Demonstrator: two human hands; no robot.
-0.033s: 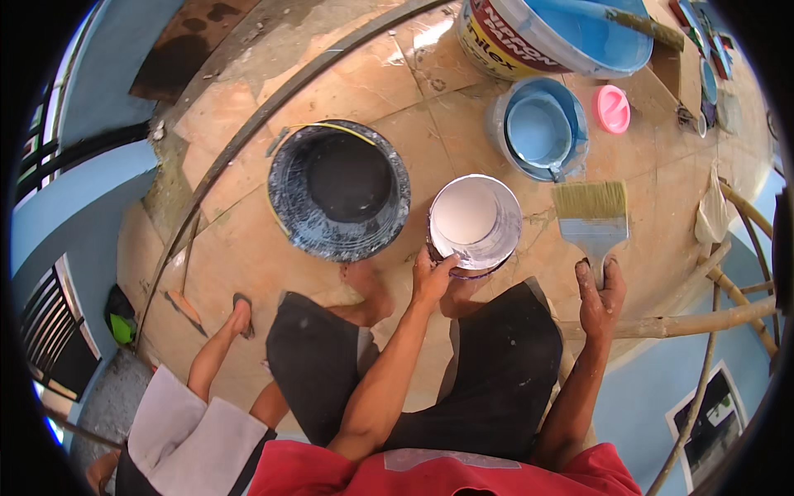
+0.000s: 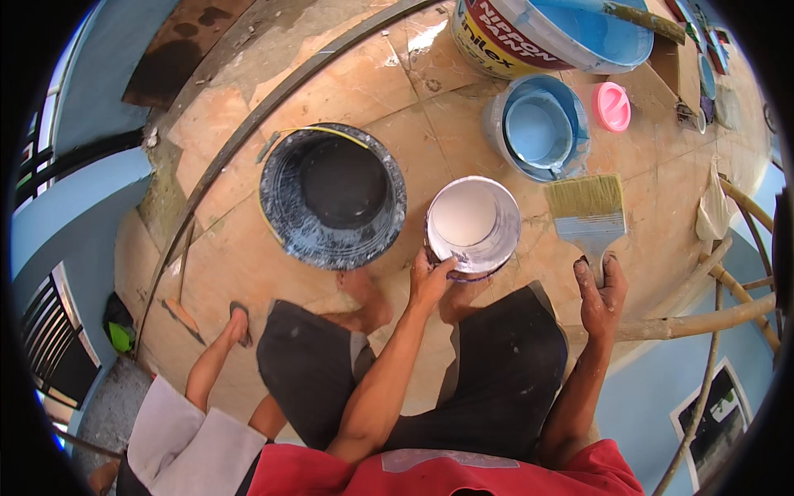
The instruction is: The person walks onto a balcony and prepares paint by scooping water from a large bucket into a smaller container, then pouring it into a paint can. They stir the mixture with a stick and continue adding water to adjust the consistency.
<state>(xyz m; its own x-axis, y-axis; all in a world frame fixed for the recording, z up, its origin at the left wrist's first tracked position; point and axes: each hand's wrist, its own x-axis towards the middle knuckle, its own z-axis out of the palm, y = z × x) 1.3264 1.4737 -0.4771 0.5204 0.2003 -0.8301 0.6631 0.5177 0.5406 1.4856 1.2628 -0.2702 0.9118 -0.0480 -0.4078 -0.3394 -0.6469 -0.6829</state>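
Note:
My left hand (image 2: 430, 277) grips the rim of a small tub (image 2: 471, 216) of whitish paint. My right hand (image 2: 600, 293) holds a wide brush (image 2: 585, 211) by its handle, with yellowish bristles pointing away from me. Left of the tub stands a black bucket (image 2: 332, 194) with paint-stained walls and a dark bottom. Beyond the brush are a blue-stained bucket (image 2: 499, 116) with a smaller container (image 2: 536, 132) inside and a round pink object (image 2: 611, 107). My bare feet are on the tiled floor (image 2: 442, 136).
A large white bucket (image 2: 484, 45) with blue paint and a pole across it stands at the top, beside cardboard (image 2: 674, 70). Bamboo poles (image 2: 662, 329) lie right. A long strip (image 2: 238, 140) crosses the left. Another person's legs (image 2: 207, 364) are at lower left, near a blue wall (image 2: 58, 215).
The brush in my right hand has tilted slightly leftward and up. The whole view has shifted very slightly; my left hand still holds the tub.

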